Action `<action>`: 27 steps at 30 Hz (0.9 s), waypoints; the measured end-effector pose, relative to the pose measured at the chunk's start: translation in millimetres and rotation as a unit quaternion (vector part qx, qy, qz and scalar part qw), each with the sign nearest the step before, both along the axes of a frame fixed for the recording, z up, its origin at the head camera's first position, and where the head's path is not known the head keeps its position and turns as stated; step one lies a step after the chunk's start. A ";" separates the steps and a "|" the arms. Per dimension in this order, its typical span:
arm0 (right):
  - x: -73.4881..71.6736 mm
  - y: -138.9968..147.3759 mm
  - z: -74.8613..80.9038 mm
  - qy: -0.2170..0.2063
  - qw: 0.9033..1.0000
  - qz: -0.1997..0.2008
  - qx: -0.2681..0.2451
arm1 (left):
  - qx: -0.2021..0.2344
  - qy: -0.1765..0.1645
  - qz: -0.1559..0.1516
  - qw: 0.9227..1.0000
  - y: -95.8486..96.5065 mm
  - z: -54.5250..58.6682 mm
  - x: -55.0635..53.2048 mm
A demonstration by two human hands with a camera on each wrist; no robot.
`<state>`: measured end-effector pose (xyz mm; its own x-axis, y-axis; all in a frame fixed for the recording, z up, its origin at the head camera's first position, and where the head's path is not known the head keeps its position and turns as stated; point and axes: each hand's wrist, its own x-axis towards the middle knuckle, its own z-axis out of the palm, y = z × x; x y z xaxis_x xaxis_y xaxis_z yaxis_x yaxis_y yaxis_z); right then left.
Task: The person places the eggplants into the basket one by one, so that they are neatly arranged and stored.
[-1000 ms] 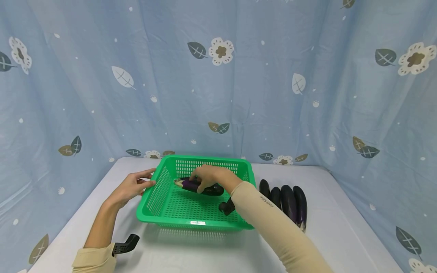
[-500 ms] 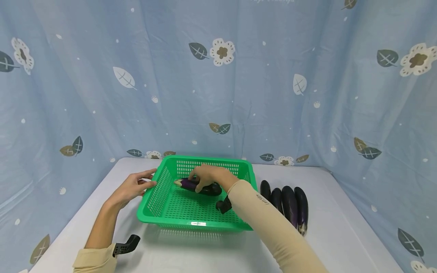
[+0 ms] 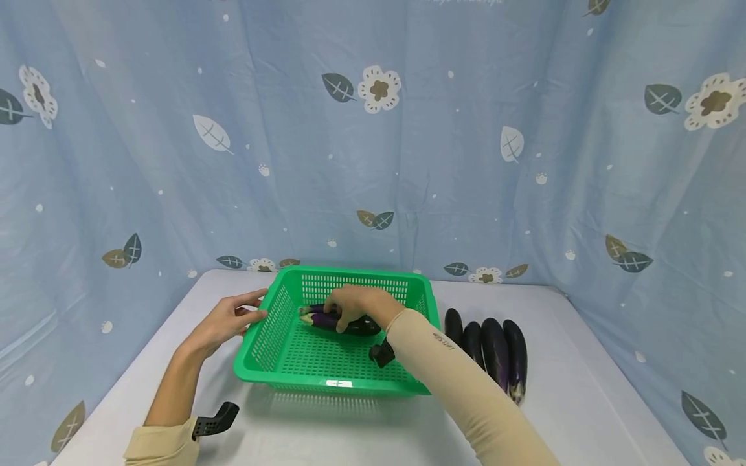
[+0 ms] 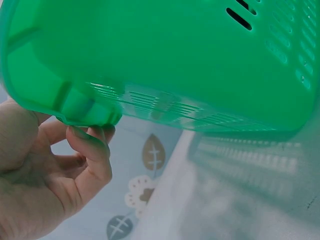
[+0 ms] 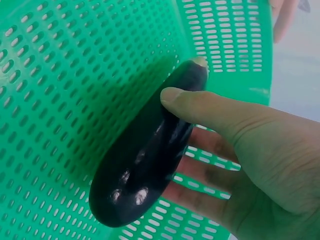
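Observation:
In the head view, my right hand [image 3: 357, 303] reaches into a green perforated plastic basket [image 3: 291, 380] and grips a dark purple eggplant [image 3: 320, 321]. Its pale stem end points left. The right wrist view shows the thumb on top of this glossy eggplant [image 5: 145, 155], with the other fingers at its far side. Just behind it in the basket lies a second eggplant [image 3: 311, 309], partly hidden by the hand. On the left, my left hand [image 3: 224, 318] holds the basket's side rim; in the left wrist view its fingers [image 4: 97, 160] curl at the rim's edge.
Several eggplants [image 3: 493, 349] lie side by side on the white table [image 3: 571, 375], right of the basket, partly behind the right sleeve [image 3: 460, 382]. A blue patterned curtain [image 3: 373, 162] hangs behind and around the table.
The right hand's eggplant shifts slightly back, then forward again, with the second eggplant's stem end showing behind it now. My left hand stays at the rim.

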<state>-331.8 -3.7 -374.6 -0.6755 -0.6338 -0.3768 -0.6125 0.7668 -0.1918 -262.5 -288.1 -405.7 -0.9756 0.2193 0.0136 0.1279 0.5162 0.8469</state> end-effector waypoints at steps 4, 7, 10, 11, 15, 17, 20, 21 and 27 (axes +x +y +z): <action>0.3 -1.8 -1.6 0.006 1.000 0.003 0.004 | 0.002 0.002 -0.004 1.000 -0.6 0.0 0.5; 1.7 -3.7 -2.2 0.007 1.000 0.006 0.008 | 0.002 0.003 -0.004 1.000 -0.8 0.1 0.8; 3.1 -6.0 -2.4 0.012 1.000 0.010 0.015 | 0.001 0.003 -0.002 1.000 -0.6 0.0 0.7; 3.4 -6.8 -2.7 0.015 1.000 0.011 0.018 | 0.001 0.002 -0.001 1.000 -0.5 0.0 0.8; 5.4 -9.3 -3.4 0.020 0.999 0.016 0.022 | 0.002 0.001 -0.001 1.000 -0.2 -0.4 1.1; 6.8 -10.1 -3.3 0.020 0.999 0.016 0.028 | 0.002 0.002 -0.002 1.000 -0.1 -0.8 1.0; 8.7 -10.8 -2.4 0.019 0.999 0.014 0.038 | 0.003 0.004 -0.003 1.000 -0.5 -1.5 0.3; 8.9 -11.1 -2.4 0.020 0.999 0.013 0.043 | 0.003 0.004 -0.004 1.000 -0.8 -1.7 0.1; 8.6 -13.8 -4.2 0.029 0.998 0.010 0.054 | 0.002 0.001 -0.002 1.000 -2.1 -2.4 -0.3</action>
<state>-323.2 -17.5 -378.8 -0.6859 -0.6049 -0.4046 -0.6354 0.7688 -0.0722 -262.8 -290.2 -408.2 -0.9746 0.2234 0.0160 0.1313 0.5120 0.8489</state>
